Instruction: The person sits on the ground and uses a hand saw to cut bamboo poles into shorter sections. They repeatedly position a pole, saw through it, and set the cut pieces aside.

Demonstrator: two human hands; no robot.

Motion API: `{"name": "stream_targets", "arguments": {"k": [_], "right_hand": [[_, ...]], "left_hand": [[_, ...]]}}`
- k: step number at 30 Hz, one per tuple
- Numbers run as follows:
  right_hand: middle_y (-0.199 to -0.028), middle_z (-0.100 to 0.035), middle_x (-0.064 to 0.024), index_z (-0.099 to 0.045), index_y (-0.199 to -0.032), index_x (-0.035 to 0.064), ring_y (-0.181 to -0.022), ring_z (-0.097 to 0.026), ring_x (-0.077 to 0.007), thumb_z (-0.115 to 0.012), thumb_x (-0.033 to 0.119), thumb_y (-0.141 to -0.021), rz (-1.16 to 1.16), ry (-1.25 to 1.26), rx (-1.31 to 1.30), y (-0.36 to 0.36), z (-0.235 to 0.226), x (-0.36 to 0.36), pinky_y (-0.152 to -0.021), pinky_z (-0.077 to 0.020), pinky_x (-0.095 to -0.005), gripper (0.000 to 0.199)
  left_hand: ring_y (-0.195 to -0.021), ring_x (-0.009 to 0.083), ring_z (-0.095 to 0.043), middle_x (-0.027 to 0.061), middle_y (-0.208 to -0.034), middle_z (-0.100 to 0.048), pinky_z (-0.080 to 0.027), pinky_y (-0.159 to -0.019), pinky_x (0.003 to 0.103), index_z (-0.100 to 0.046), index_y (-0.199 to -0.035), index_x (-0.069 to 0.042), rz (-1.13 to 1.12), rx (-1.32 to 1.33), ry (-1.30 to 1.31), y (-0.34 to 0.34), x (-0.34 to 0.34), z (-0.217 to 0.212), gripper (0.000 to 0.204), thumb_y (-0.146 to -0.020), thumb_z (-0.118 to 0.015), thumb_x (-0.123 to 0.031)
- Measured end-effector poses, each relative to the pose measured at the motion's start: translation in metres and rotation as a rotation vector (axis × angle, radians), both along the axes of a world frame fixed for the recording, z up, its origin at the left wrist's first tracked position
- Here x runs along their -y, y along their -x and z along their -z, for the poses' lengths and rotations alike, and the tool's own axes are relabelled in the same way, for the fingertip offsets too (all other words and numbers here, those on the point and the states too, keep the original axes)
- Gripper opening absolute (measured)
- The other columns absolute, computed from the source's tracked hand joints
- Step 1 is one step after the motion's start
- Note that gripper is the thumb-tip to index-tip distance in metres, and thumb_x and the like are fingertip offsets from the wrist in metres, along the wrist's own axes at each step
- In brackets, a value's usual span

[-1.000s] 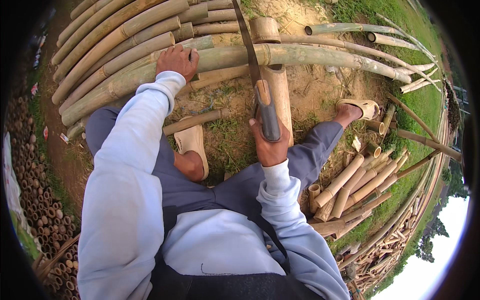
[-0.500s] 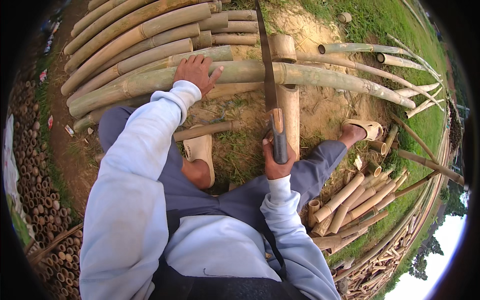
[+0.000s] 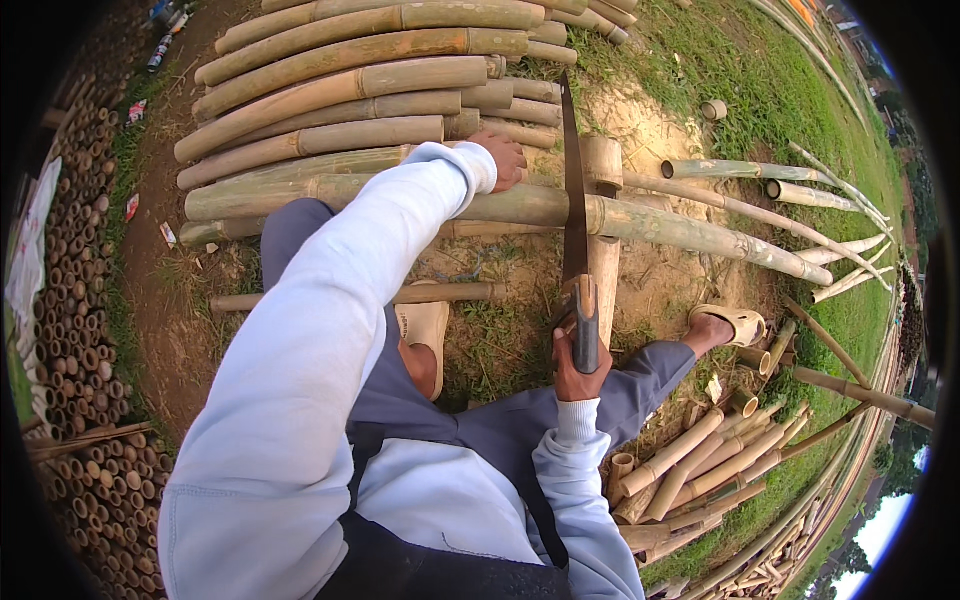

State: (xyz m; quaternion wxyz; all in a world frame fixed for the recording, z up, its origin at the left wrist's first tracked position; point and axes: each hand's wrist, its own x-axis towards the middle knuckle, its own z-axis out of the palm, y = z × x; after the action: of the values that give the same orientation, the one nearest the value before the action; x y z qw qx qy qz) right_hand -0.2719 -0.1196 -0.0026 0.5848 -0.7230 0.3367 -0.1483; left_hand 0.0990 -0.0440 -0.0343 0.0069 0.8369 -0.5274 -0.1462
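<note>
A long, thick greenish bamboo pole (image 3: 690,232) lies crosswise in front of me, over a wider pale bamboo piece (image 3: 604,270) that shows on both sides of it. My left hand (image 3: 503,160) is on the pole just left of the saw, its fingers bent over the far side; the sleeve partly covers it. Around the dark handle of a handsaw (image 3: 574,190) my right hand (image 3: 580,368) is closed. The saw's blade points away from me and crosses the pole beside a joint. From here I cannot tell how deep the teeth sit.
Several cut bamboo poles (image 3: 400,45) lie side by side at the far left. Short bamboo pieces (image 3: 690,465) are heaped by my right foot. Another thin pole (image 3: 450,292) lies near my left foot. Stacked bamboo ends (image 3: 90,340) line the left; longer poles (image 3: 745,172) rest on grass.
My left hand has slid right along the pole, closer to the saw. The saw stays across the pole in my right hand. The whole view has shifted, so things appear lower and further right.
</note>
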Motion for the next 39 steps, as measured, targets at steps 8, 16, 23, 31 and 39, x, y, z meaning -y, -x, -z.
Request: {"name": "stream_targets", "arguments": {"k": [8,16,23,31,39], "right_hand": [[-0.082,-0.063,0.0008,-0.065,-0.096,0.0040,-0.076,-0.056,-0.0077,-0.081,0.007,-0.087,0.020,0.057,0.081,0.001,-0.005,-0.004,-0.073,-0.0472,-0.0249,0.018],[-0.087,-0.062,-0.0011,-0.060,-0.101,0.0028,-0.078,-0.056,-0.0096,-0.083,0.005,-0.083,0.031,0.069,0.142,0.000,-0.016,-0.005,-0.075,-0.0477,-0.0258,0.030],[-0.091,-0.063,-0.0032,-0.057,-0.112,0.0020,-0.082,-0.059,-0.0108,-0.085,0.005,-0.081,-0.010,0.127,0.126,-0.002,-0.023,-0.012,-0.078,-0.0503,-0.0271,0.042],[-0.113,-0.062,-0.0110,-0.053,-0.128,0.0006,-0.105,-0.060,-0.0205,-0.091,0.011,-0.074,-0.078,0.237,0.013,0.018,-0.030,-0.011,-0.097,-0.0480,-0.0347,0.067],[-0.134,-0.055,-0.0190,-0.040,-0.148,0.0006,-0.126,-0.055,-0.0322,-0.087,0.034,-0.081,0.082,0.426,0.182,0.038,-0.055,0.010,-0.107,-0.0435,-0.0448,0.088]], "left_hand": [[-0.121,0.0240,-0.055,0.0027,-0.127,-0.063,-0.040,-0.106,0.046,-0.067,-0.123,-0.014,-0.008,0.183,-0.066,-0.011,-0.016,-0.022,0.046,-0.088,-0.066,-0.044],[-0.112,0.0238,-0.060,0.0017,-0.112,-0.063,-0.044,-0.094,0.042,-0.066,-0.104,-0.017,-0.132,0.270,-0.007,-0.070,-0.081,-0.048,0.037,-0.073,-0.080,-0.033],[-0.107,0.0311,-0.061,0.0060,-0.101,-0.065,-0.049,-0.090,0.047,-0.066,-0.084,-0.010,-0.158,-0.023,-0.248,-0.103,-0.153,-0.057,0.032,-0.069,-0.085,-0.031],[-0.108,0.0317,-0.060,0.0050,-0.110,-0.061,-0.050,-0.090,0.046,-0.064,-0.097,-0.009,-0.079,0.034,-0.008,-0.088,-0.211,-0.077,0.036,-0.073,-0.084,-0.027],[-0.117,0.0327,-0.059,0.0080,-0.130,-0.054,-0.049,-0.100,0.045,-0.057,-0.112,-0.011,-0.233,0.401,0.416,-0.060,-0.256,-0.098,0.049,-0.072,-0.083,-0.017]]}}
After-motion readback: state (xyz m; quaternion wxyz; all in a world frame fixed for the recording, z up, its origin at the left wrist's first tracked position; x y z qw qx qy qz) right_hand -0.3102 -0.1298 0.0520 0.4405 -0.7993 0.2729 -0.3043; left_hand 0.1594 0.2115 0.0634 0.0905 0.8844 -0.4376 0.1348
